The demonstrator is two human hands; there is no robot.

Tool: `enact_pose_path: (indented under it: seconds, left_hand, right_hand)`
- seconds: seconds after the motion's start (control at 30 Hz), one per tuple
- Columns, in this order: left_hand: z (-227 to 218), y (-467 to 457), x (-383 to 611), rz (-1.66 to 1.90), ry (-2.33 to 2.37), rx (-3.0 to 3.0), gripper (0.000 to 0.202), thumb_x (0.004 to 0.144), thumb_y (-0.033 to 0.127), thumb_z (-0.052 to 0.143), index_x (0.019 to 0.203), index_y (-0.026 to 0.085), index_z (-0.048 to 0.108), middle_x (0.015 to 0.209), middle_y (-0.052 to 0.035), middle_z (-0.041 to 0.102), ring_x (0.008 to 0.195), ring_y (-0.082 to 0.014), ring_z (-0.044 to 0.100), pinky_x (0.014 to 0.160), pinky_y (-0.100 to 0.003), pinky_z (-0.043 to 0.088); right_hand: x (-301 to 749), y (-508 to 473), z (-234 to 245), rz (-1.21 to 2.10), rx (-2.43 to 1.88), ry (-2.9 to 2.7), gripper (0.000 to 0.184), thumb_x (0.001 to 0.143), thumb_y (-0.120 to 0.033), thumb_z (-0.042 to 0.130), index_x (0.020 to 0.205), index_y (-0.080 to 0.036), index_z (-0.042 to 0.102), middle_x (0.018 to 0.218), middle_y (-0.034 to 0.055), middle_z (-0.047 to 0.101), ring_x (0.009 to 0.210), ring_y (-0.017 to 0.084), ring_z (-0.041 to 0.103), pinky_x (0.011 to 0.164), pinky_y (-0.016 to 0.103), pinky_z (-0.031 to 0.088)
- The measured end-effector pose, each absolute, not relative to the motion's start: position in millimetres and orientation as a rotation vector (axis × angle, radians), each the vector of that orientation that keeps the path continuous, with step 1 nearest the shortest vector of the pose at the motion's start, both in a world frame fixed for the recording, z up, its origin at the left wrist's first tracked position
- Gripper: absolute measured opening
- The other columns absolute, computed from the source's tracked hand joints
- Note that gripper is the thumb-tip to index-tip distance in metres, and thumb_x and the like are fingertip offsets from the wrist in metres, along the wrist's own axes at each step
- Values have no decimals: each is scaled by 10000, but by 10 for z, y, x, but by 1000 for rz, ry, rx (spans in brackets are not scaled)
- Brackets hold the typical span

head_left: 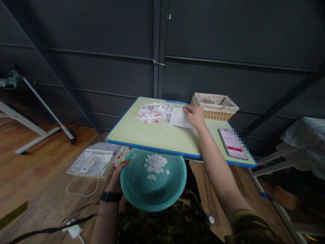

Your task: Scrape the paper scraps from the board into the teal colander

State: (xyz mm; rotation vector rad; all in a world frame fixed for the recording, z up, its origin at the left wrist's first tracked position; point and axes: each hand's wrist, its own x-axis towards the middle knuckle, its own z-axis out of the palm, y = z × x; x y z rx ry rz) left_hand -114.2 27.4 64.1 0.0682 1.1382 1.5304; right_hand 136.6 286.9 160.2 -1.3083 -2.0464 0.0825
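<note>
My left hand (117, 178) grips the rim of a green plastic basket (175, 189) at its left side. Small white paper pieces (155, 163) lie inside the basket, which is below the front edge of the table. Over the yellow-green tabletop (152, 136), my right hand (195, 116) pinches a white sheet of paper (179, 118) by its right end. The sheet's left edge meets a pile of white and pink paper scraps (154, 112).
A lined wicker basket (218, 114) stands at the table's back right, with a phone (233, 144) in front of it. To the left, an open white box (92, 162) holds a cable and small items. Dark metal panels (106, 30) rise behind the table.
</note>
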Motion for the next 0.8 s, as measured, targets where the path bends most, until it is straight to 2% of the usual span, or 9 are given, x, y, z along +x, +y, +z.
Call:
enact_pose_path:
  seconds: [0.1,0.2,0.37,0.5,0.63,0.8]
  left_hand:
    - [644,274,-1138,1480,1173,89,73,610,165,774,633,173,706,508,-45,707,470,-250,673,467,-322,550]
    - [647,272,-1132,1459,1187,119,23,666,184,720,647,189,710,535,-46,725,596,-300,724,557,-361,591]
    - [628,264,-1138,1452,1171,155,71,712,185,675,656,198,716,599,-64,757,767,-336,750,697,-395,611]
    - [615,264,-1152,1464,1159,135,15,662,179,718,647,175,717,566,-77,739,787,-352,747,706,-393,610]
    - [630,269,-1148,1471,1134,118,78,597,165,762,664,163,723,627,-96,762,836,-372,744,718,-407,614]
    - [648,270,-1139,1484,1139,107,94,574,164,784,636,168,713,554,-78,734,758,-361,750,626,-377,616]
  right_hand:
    - [1415,2876,1627,100,-1307,-2035,314,869,-302,484,919,-199,776,951,67,765,947,257,675,809,325,474]
    - [1430,2879,1636,96,-1313,-2002,319,859,-305,480,911,-205,778,939,55,764,938,257,674,800,329,479]
    - [1469,2884,1649,110,-1306,-2018,312,822,-287,504,896,-184,789,911,70,766,888,263,684,793,340,485]
    - [1534,2896,1672,128,-1330,-1969,325,803,-295,515,913,-172,794,913,76,770,892,273,685,794,350,491]
    - [1536,2890,1690,131,-1329,-1959,327,807,-309,518,915,-174,795,916,76,770,902,276,688,796,356,495]
    - [1564,2894,1691,85,-1368,-1976,317,809,-300,526,919,-175,796,923,90,770,920,285,687,821,366,492]
